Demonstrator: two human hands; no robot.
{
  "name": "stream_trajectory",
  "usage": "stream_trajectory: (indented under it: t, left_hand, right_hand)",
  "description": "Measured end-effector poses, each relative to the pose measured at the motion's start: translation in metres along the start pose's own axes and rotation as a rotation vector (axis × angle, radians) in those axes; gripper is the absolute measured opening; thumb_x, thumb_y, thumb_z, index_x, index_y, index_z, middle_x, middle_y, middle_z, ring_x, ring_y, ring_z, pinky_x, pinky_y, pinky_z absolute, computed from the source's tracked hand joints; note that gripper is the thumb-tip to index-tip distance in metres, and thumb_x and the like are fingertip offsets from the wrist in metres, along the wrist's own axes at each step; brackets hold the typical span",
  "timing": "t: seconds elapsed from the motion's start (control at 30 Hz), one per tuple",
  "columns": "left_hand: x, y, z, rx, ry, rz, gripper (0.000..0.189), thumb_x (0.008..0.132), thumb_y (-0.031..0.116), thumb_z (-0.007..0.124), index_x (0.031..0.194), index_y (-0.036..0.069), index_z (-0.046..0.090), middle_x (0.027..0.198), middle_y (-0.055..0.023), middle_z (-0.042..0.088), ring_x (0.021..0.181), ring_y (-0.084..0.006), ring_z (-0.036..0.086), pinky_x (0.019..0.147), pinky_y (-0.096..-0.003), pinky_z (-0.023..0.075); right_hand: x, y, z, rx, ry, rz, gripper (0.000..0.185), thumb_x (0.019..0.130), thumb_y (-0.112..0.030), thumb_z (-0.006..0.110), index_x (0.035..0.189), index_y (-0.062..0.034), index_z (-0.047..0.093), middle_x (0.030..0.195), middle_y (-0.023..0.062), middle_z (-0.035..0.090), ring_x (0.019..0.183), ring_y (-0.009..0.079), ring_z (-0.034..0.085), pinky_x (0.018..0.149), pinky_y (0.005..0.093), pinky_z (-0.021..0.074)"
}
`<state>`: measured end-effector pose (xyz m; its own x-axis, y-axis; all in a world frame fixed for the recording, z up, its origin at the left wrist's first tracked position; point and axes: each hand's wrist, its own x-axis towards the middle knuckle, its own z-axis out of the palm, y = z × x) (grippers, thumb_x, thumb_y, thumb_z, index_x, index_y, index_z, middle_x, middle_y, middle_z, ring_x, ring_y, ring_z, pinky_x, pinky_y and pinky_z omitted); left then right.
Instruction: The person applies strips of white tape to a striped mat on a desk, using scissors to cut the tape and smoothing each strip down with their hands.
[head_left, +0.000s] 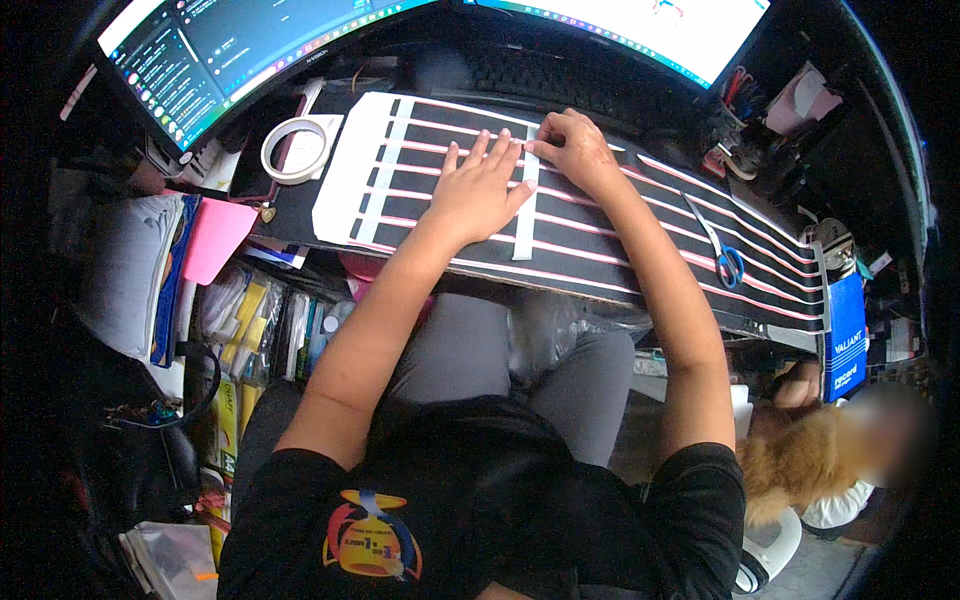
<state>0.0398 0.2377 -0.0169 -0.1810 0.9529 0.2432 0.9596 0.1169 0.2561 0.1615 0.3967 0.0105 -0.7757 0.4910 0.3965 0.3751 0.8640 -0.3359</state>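
Note:
Long black strips (577, 229) with white and pink edges lie side by side over a white sheet (346, 169). My left hand (480, 187) rests flat on them, palm down and fingers spread. A pale tape strip (525, 232) crosses the black strips beside my left thumb. At its upper end, my right hand (581, 150) has thumb and forefinger together on the tape. A second tape strip (382, 172) crosses nearer the sheet's left end. Scissors with blue handles (727, 266) lie on the strips, right of my right forearm.
A tape roll (268, 154) sits left of the sheet. Behind are a dark keyboard (525, 79) and two lit monitors (247, 60). A blue record book (846, 337) stands at the right end. A pink folder (217, 238) juts out at left. Someone is low at right, beside brown fur (795, 457).

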Motion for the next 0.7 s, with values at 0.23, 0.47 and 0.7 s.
stream_trajectory:
  t: [0.23,0.47,0.7]
  left_hand:
    - [-0.001,0.001,-0.003,-0.024,0.004,-0.008,0.064,0.099,0.048,0.039,0.15,0.01,0.035,0.157,-0.0118,0.03,0.146,-0.0317,0.025,0.117,-0.0557,0.017]
    - [-0.001,0.004,-0.007,-0.014,-0.023,-0.017,0.062,0.096,0.042,0.046,0.148,0.009,0.037,0.157,-0.0117,0.031,0.146,-0.0323,0.025,0.117,-0.0558,0.0169]
    - [0.0,0.001,-0.002,-0.025,0.012,0.028,0.064,0.095,0.042,0.046,0.148,0.006,0.036,0.157,-0.0153,0.029,0.146,-0.0349,0.024,0.119,-0.0513,0.0159]
  right_hand:
    - [-0.009,-0.003,-0.006,0.024,0.008,-0.133,0.017,0.079,-0.025,0.075,0.083,-0.0082,0.072,0.086,0.0111,0.061,0.089,0.0314,0.058,0.082,0.0414,0.0463]
    - [0.001,0.004,-0.019,-0.008,-0.131,-0.222,0.02,0.078,-0.024,0.076,0.088,-0.0063,0.076,0.086,0.0123,0.066,0.083,0.0297,0.063,0.076,0.0396,0.05]
    - [0.014,-0.005,-0.014,-0.097,-0.212,-0.171,0.022,0.073,-0.028,0.076,0.08,-0.0074,0.075,0.085,0.0126,0.069,0.086,0.0312,0.066,0.075,0.0422,0.0522]
